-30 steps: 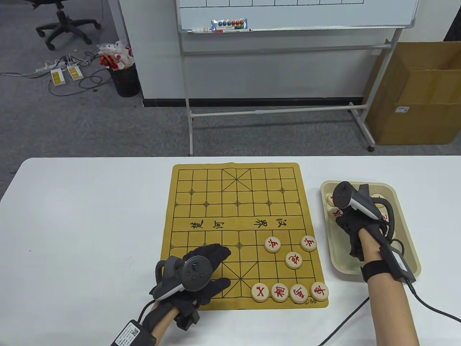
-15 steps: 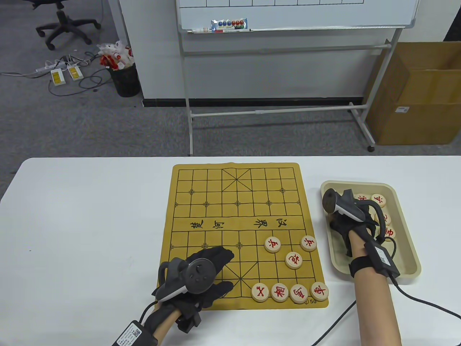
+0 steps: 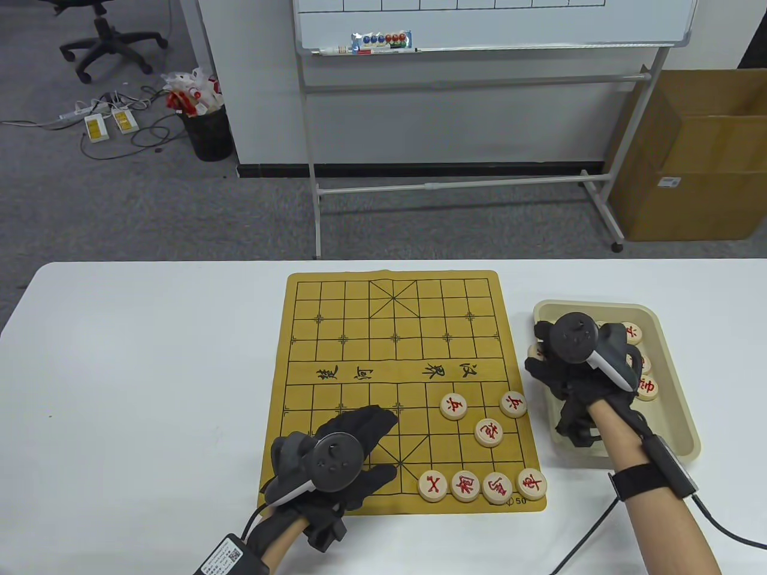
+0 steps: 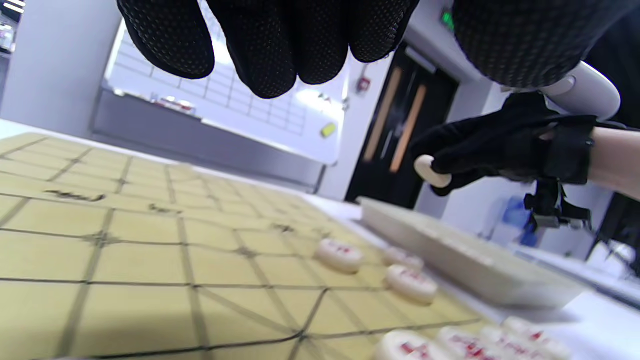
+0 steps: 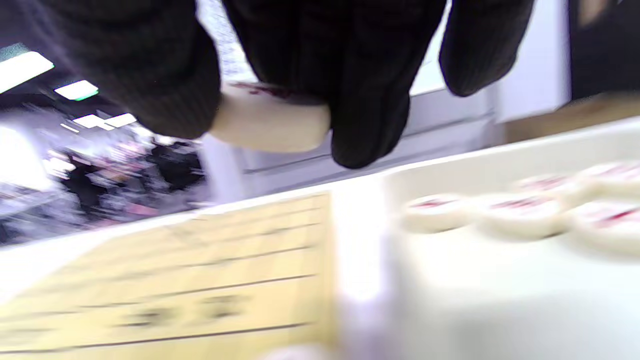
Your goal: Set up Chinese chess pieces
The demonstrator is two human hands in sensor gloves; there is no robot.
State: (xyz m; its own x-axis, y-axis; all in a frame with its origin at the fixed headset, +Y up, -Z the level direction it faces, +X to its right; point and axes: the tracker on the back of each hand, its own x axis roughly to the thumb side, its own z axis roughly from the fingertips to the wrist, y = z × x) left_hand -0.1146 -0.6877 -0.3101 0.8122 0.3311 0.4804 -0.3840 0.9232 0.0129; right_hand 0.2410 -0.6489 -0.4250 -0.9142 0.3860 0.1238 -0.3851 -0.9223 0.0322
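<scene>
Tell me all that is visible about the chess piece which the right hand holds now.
The chess piece is a pale, round, flat disc, seemingly wood, with red marking on its top face; the character is unreadable. The right hand pinches it between thumb and fingers, lifted above the left edge of the tray, beside the board. Only the hand touches it.

We see the board's (image 3: 359, 335) far half bare; seven pieces (image 3: 482, 485) crowd its near right corner beside the tray (image 3: 671, 383).
</scene>
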